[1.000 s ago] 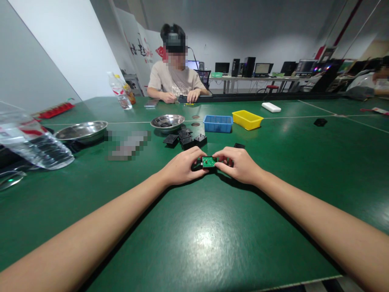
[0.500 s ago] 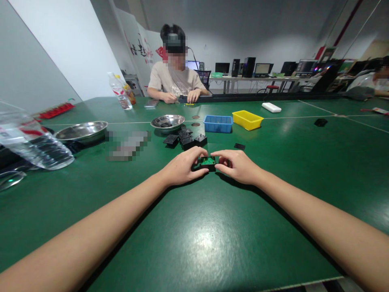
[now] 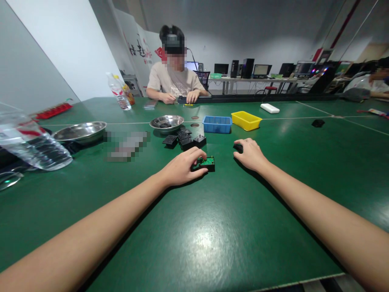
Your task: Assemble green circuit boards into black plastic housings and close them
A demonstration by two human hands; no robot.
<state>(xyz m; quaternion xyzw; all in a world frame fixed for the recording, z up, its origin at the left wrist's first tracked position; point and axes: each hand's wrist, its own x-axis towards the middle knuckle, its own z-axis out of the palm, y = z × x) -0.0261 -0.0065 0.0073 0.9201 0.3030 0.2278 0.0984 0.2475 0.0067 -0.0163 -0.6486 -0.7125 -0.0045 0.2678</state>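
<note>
My left hand (image 3: 183,166) grips the left side of a small black case (image 3: 209,168) on the table. Its thumb lies along the near side and the fingers reach over the far side. A green circuit board (image 3: 208,162) shows in the upward-facing case. To the right, my right hand (image 3: 249,154) has thumb and fingers closed about a flat black piece (image 3: 238,148), partly hidden, at the tabletop. Behind my left hand lie several black cases (image 3: 186,142) in a loose pile.
Behind the pile stand a metal bowl (image 3: 166,122), a blue bin (image 3: 216,124) and a yellow bin (image 3: 246,121). A metal dish (image 3: 80,132) and a plastic bottle (image 3: 36,140) are at left. Across the green table (image 3: 206,227) a person (image 3: 174,79) handles a dark object.
My right hand has left the case and moved right and away from me to the flat black piece, closing around it. My left hand stays on the case.
</note>
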